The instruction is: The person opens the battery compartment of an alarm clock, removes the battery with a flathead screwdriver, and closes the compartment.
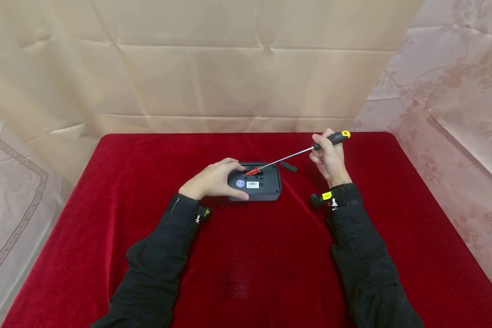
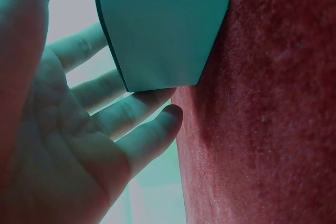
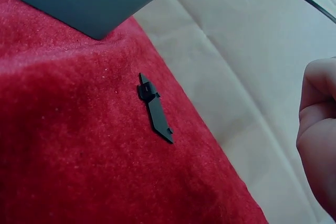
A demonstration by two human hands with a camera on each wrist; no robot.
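A person's left hand [image 1: 213, 181] rests on the left end of a small dark grey box [image 1: 257, 184], fingers and thumb curled round its edges to steady it on the red cloth [image 1: 246, 255]. The right hand [image 1: 330, 157], raised to the box's right, grips a screwdriver [image 1: 299, 153] by its black-and-yellow handle; the shaft slants down to the box's top. A small black strip [image 3: 155, 108] lies on the cloth between box and right hand.
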